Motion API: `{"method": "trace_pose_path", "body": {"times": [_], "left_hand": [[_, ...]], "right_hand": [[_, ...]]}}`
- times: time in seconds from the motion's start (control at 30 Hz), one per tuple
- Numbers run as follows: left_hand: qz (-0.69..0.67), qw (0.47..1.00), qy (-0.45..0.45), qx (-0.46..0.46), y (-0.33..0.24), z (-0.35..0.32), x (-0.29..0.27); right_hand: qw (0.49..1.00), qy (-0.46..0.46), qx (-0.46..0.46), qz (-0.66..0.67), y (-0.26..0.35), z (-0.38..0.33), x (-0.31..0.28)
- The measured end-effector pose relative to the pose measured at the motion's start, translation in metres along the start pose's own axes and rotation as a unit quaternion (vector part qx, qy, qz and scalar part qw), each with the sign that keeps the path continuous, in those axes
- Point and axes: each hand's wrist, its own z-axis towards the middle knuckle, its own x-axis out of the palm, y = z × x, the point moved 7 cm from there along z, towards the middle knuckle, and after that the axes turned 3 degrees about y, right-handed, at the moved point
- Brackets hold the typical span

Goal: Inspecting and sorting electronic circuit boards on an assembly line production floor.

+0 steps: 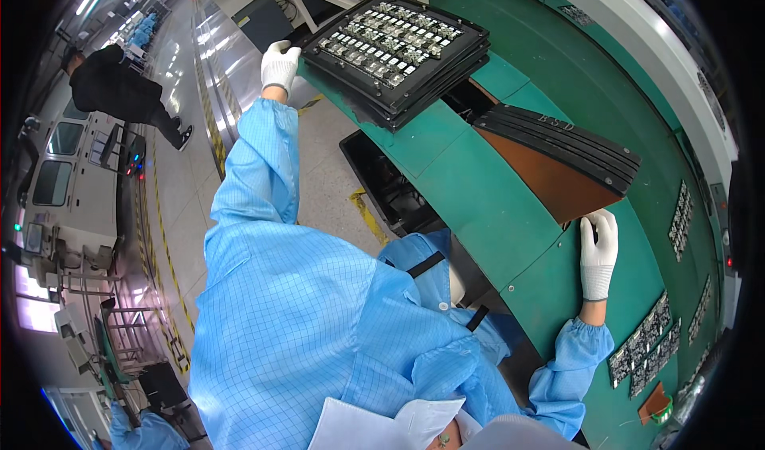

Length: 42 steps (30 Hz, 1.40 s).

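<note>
My left hand [279, 66], in a white glove, is at the left corner of a stack of black trays [382, 115]. Its bent fingers close on the tray edge. Rows of small circuit boards with silvery parts [394, 40] fill the top tray. My right hand [599, 247], also gloved in white, rests on the green bench top by the lower corner of a tilted block with a brown face [526, 171] and ribbed black side [558, 135]. Its fingers curl inward; whatever they grip is hidden.
The green bench [478, 219] runs diagonally, with a raised white frame [637, 20] along its far side. Several circuit-board panels [649, 330] lie at right. A black bin [382, 179] stands below the bench edge. A person in black [119, 84] is in the aisle at left.
</note>
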Motion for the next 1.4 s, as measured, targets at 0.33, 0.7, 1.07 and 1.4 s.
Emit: {"method": "trace_pose_path", "body": {"times": [0.33, 0.7, 1.07, 1.4], "left_hand": [[0.087, 0.995, 0.047, -0.017, 0.007, 0.02, 0.049], [0.258, 0.952, 0.128, -0.106, 0.033, 0.084, 0.06], [0.248, 0.927, 0.263, 0.097, -0.049, 0.111, 0.116], [0.39, 0.832, 0.244, 0.311, 0.025, 0.188, 0.089]], "right_hand": [[1.0, 0.003, 0.011, -0.009, -0.002, 0.001, 0.002], [1.0, -0.004, -0.007, 0.001, 0.003, 0.004, 0.002], [1.0, -0.017, -0.017, 0.016, -0.001, 0.003, 0.0], [0.997, -0.043, -0.058, 0.012, -0.002, 0.016, 0.013]]}}
